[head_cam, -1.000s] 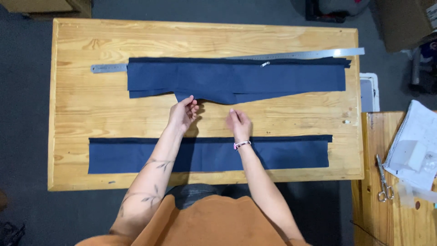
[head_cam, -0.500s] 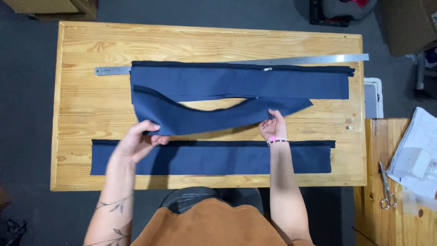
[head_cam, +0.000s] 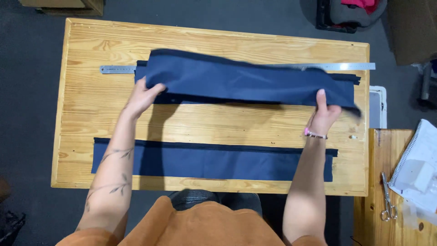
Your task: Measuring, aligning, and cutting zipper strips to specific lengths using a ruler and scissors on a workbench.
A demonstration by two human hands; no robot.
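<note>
My left hand [head_cam: 142,94] and right hand [head_cam: 326,114] each pinch an end of the navy cloth strip [head_cam: 246,82], lifted over the ruler [head_cam: 117,69]; I'd keep tension even between grips.

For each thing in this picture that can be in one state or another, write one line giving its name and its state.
Upper cloth strip: lifted, held at both ends.
Left hand: gripping the strip's left end.
Right hand: gripping its right end.
Lower cloth strip: flat on the table.
Ruler: flat, partly covered.
Scissors: lying closed.
</note>
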